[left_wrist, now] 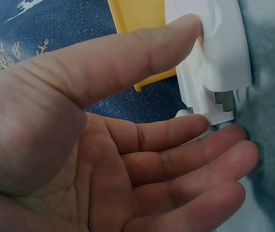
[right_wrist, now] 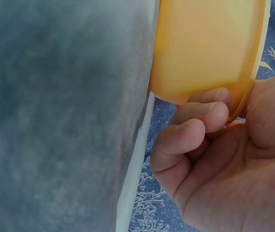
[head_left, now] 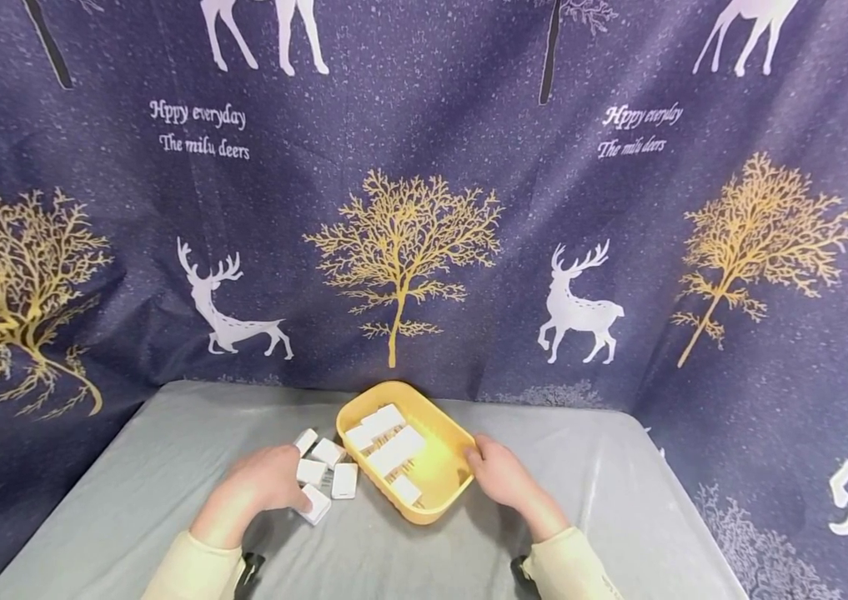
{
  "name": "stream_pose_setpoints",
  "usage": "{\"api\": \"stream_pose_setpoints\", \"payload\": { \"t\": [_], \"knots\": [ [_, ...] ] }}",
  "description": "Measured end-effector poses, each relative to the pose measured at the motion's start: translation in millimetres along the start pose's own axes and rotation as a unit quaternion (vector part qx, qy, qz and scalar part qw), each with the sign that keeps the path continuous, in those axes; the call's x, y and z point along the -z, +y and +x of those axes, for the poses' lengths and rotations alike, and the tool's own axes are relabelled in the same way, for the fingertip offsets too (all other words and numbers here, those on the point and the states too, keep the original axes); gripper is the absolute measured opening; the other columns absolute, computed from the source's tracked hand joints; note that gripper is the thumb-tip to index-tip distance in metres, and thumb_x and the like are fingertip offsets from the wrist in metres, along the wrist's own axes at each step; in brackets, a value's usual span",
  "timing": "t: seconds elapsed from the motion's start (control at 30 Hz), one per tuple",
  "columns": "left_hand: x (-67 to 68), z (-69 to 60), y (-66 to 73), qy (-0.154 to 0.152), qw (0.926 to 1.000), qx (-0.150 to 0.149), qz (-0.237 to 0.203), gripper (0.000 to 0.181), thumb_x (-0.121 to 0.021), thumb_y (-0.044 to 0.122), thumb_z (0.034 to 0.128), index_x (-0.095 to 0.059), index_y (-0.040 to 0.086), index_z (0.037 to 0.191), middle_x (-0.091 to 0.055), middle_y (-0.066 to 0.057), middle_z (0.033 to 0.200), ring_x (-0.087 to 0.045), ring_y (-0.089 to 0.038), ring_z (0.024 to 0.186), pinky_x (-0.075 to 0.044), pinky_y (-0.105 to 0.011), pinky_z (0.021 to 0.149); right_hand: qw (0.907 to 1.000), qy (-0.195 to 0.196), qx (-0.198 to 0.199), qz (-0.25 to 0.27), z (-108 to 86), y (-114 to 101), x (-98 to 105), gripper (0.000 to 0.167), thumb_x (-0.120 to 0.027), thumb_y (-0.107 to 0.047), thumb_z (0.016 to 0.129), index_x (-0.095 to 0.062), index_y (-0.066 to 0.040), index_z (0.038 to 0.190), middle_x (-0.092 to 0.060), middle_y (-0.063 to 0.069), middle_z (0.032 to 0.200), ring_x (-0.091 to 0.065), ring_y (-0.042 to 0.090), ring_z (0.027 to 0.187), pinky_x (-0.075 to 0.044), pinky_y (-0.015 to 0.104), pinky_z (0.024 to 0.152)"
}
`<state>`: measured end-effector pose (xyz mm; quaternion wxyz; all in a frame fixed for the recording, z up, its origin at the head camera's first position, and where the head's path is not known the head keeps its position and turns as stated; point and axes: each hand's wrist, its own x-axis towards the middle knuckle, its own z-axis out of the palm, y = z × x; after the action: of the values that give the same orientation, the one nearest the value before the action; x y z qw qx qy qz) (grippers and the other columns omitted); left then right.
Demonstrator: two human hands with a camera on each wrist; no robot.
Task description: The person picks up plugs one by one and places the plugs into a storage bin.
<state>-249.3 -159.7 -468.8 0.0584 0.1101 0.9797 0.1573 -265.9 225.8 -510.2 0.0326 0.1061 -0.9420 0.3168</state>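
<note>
My left hand point(head_left: 262, 479) is at a small group of white rounded blocks on the table's left half. Its thumb touches the nearest white block point(head_left: 315, 505); in the left wrist view that white block point(left_wrist: 224, 53) shows a grey notch at its end. The other fingers lie loosely bent, apart from the thumb. On the right, my right hand point(head_left: 502, 475) grips the rim of a yellow bin point(head_left: 434, 510), thumb over the edge and fingers curled against the outer wall point(right_wrist: 205, 48). Several white blocks point(head_left: 396, 450) lie in rows along the bin's left side.
More white blocks point(head_left: 344, 481) lie loose between the left hand and the bin. A grey-green cloth covers the table point(head_left: 604, 500). Behind it hangs a dark blue curtain point(head_left: 454, 333) printed with deer and trees.
</note>
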Motion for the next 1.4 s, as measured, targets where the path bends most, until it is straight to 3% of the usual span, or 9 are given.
{"api": "stream_pose_setpoints", "payload": {
  "t": [0.43,0.67,1.4],
  "knots": [
    [0.9,-3.5,7.9,-0.005,0.9995,-0.024,-0.018,0.042,-0.103,0.021,0.0598,-0.064,0.018,0.076,-0.061,0.003,0.074,-0.056,-0.020,0.067,-0.052,-0.044,0.063,0.9999,0.004,0.011,-0.003,1.8,1.9,0.6,0.012,-0.058,-0.013,0.111,-0.063,-0.008,0.103,-0.055,0.000,0.078,-0.056,0.020,0.075,-0.053,0.047,0.075],
    [-0.6,-4.3,12.9,-0.002,0.9994,-0.029,-0.018,0.043,-0.105,0.021,0.0589,-0.068,0.017,0.081,-0.064,0.003,0.077,-0.057,-0.019,0.069,-0.053,-0.045,0.065,0.9999,0.004,0.011,-0.001,1.1,1.4,1.6,0.016,-0.057,-0.013,0.112,-0.059,-0.011,0.097,-0.051,0.000,0.075,-0.053,0.019,0.071,-0.050,0.045,0.071],
    [-18.5,-2.2,26.9,0.011,0.9996,0.000,0.027,0.043,-0.103,0.034,0.0633,-0.069,0.015,0.082,-0.072,-0.003,0.083,-0.066,-0.027,0.074,-0.059,-0.052,0.070,1.0000,0.000,0.002,-0.002,-0.2,-1.7,0.7,0.016,-0.057,-0.014,0.112,-0.060,-0.011,0.097,-0.052,0.000,0.076,-0.054,0.019,0.072,-0.050,0.044,0.072]
  ]
}}
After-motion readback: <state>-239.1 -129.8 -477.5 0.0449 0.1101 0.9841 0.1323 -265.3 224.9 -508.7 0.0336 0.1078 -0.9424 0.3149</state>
